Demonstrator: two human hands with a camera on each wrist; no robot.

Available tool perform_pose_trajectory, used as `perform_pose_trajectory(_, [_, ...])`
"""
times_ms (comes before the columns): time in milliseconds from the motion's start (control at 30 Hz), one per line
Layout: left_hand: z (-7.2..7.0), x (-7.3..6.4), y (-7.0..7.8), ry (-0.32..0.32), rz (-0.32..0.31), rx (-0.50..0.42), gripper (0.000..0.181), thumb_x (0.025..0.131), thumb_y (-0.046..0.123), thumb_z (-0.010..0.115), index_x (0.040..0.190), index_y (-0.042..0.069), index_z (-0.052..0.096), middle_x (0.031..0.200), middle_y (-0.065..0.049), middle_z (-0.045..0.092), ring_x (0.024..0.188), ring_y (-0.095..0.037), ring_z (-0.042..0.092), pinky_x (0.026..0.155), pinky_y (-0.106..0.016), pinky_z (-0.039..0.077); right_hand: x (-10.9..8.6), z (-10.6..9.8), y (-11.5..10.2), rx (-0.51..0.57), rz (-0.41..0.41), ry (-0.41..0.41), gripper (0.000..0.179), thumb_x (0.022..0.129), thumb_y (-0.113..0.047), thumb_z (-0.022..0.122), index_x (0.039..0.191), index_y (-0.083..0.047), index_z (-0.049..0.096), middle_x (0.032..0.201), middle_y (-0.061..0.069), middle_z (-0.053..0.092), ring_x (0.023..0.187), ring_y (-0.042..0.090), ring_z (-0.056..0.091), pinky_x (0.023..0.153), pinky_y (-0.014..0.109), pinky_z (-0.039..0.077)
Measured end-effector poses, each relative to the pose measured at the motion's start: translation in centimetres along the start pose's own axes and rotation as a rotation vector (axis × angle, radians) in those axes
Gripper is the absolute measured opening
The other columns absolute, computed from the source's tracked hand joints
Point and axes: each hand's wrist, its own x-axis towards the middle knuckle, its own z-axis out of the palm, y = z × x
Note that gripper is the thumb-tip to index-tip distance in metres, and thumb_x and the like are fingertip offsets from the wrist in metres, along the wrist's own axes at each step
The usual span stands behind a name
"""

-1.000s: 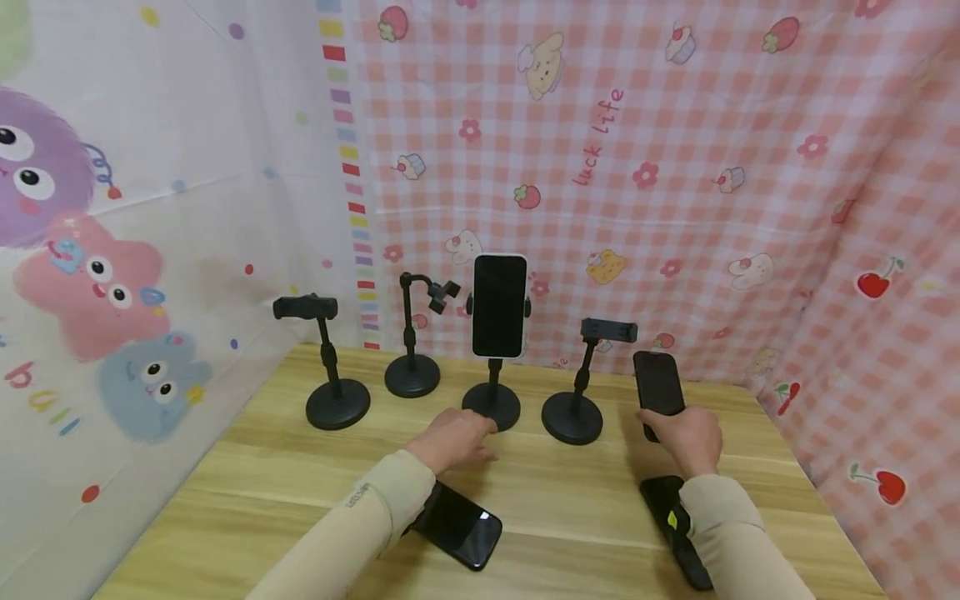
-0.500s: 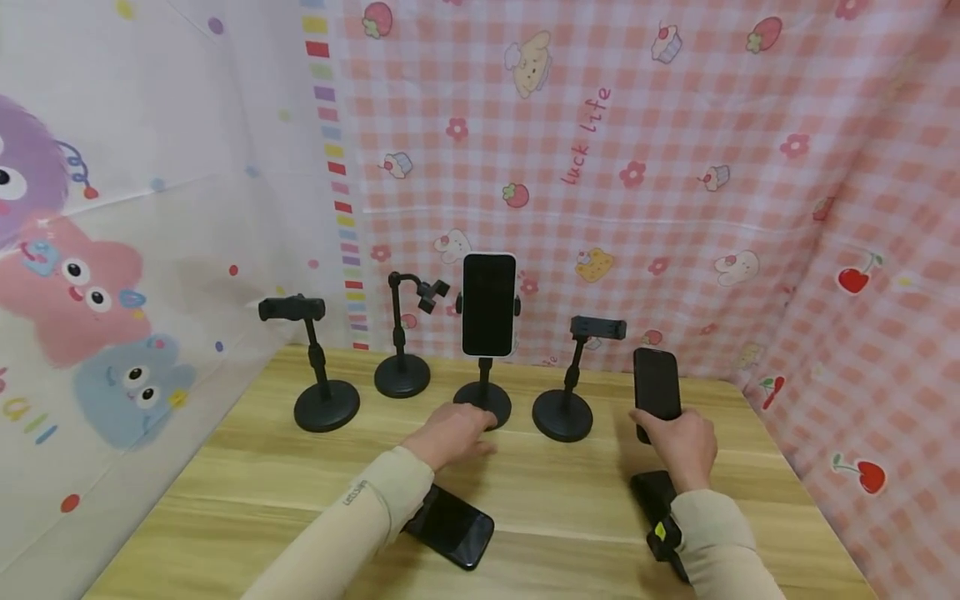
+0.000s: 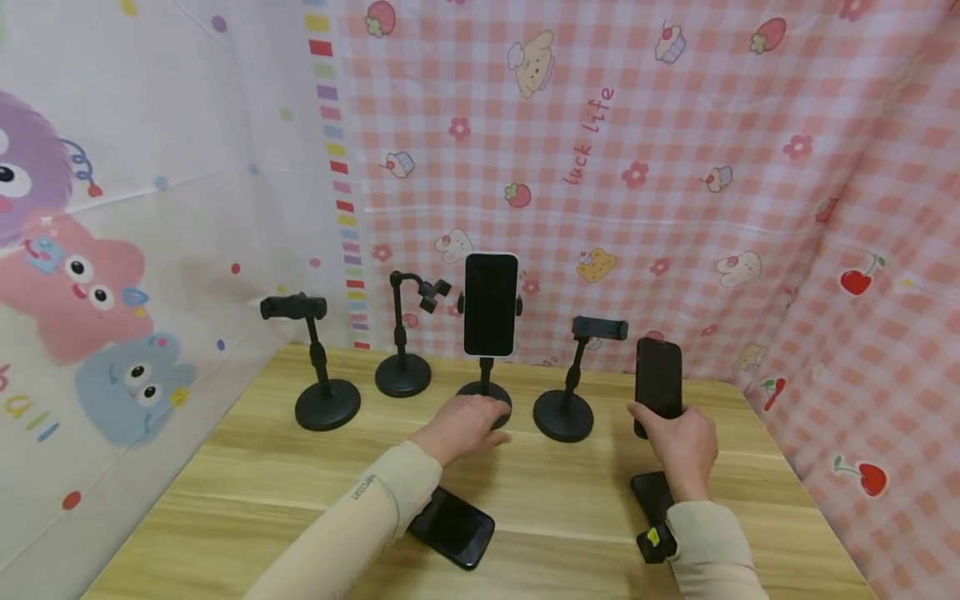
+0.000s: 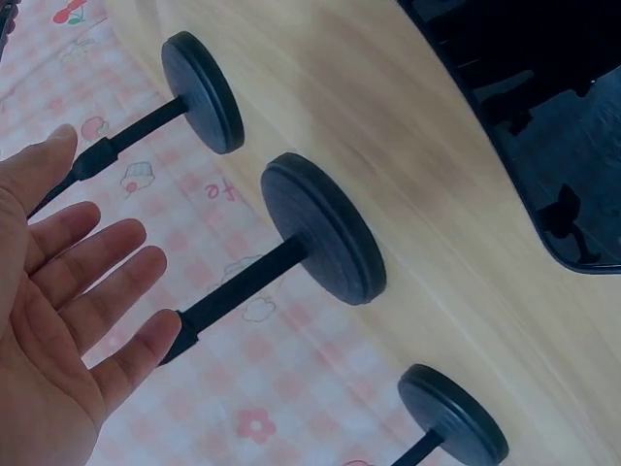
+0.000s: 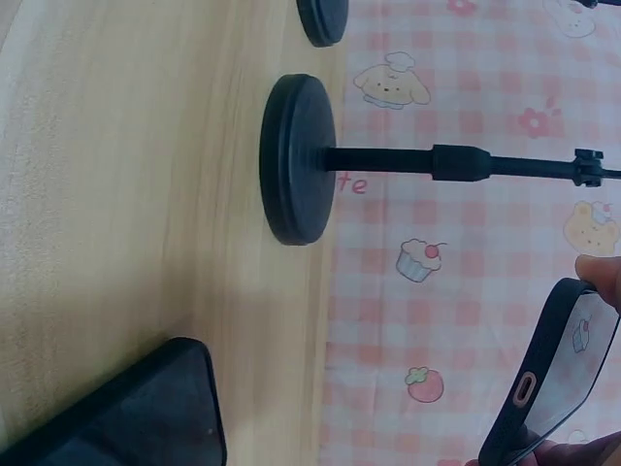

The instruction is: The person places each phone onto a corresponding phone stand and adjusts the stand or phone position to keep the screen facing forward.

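So we had a black-cased smartphone (image 3: pixel 659 375) gripped near its lower end in our right hand (image 3: pixel 684 446), roughly upright. Our left hand (image 3: pixel 463 425) held nothing, fingers spread, near the middle phone stand (image 3: pixel 487 369). Left of the right-hand grip stood an unloaded phone stand (image 3: pixel 564 417); another smartphone (image 3: pixel 651 490) lay nearer us. We'd call it the carrying step; next probably called for lining up with that stand's clamp (image 3: pixel 600 329).
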Motion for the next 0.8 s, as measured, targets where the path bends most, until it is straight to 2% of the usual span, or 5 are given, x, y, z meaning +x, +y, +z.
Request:
perform_pose_trajectory(200, [-0.6, 0.6, 0.6, 0.026, 0.001, -0.006, 0.042, 0.095, 0.041, 0.066, 0.126, 0.012, 0.065, 0.113, -0.003, 0.070, 0.099, -0.018, 0.067, 0.088, -0.036, 0.053, -0.1, -0.3, -0.3, 0.008, -0.004, 0.012, 0.080, 0.077, -0.063, 0.074, 0.108, 0.010, 0.061, 0.099, 0.029, 0.062, 0.084, 0.041, 0.058, 0.067, 0.051, 0.045])
perform_pose_trajectory(433, [-1.5, 1.5, 1.5, 0.078, 0.013, -0.022, 0.046, 0.097, 0.042, 0.063, 0.128, 0.009, 0.063, 0.116, -0.004, 0.070, 0.097, -0.017, 0.068, 0.084, -0.033, 0.054, -0.1, -0.7, -0.8, 0.038, 0.001, 0.032, 0.076, 0.076, -0.065, 0.073, 0.103, 0.005, 0.064, 0.096, 0.024, 0.064, 0.080, 0.037, 0.059, 0.064, 0.045, 0.043])
perform_pose_trajectory(633, [-2.6, 2.4, 2.6, 0.073, -0.007, -0.053, 0.054, 0.099, 0.046, 0.058, 0.136, 0.007, 0.056, 0.124, -0.007, 0.067, 0.102, -0.019, 0.067, 0.085, -0.034, 0.055, 0.0, -1.2, -1.6, 0.048, 0.007, 0.041, 0.076, 0.075, -0.069, 0.072, 0.103, 0.002, 0.064, 0.095, 0.021, 0.065, 0.079, 0.034, 0.059, 0.063, 0.043, 0.042])
perform_pose_trajectory(800, [-3.4, 3.1, 3.3, 0.111, -0.024, -0.084, 0.061, 0.100, 0.045, 0.056, 0.146, 0.005, 0.047, 0.135, -0.010, 0.060, 0.108, -0.022, 0.066, 0.088, -0.037, 0.054, 0.0, -1.8, -2.4, 0.049, 0.008, 0.040, 0.079, 0.075, -0.069, 0.072, 0.105, 0.003, 0.065, 0.096, 0.022, 0.065, 0.080, 0.034, 0.058, 0.064, 0.043, 0.043])
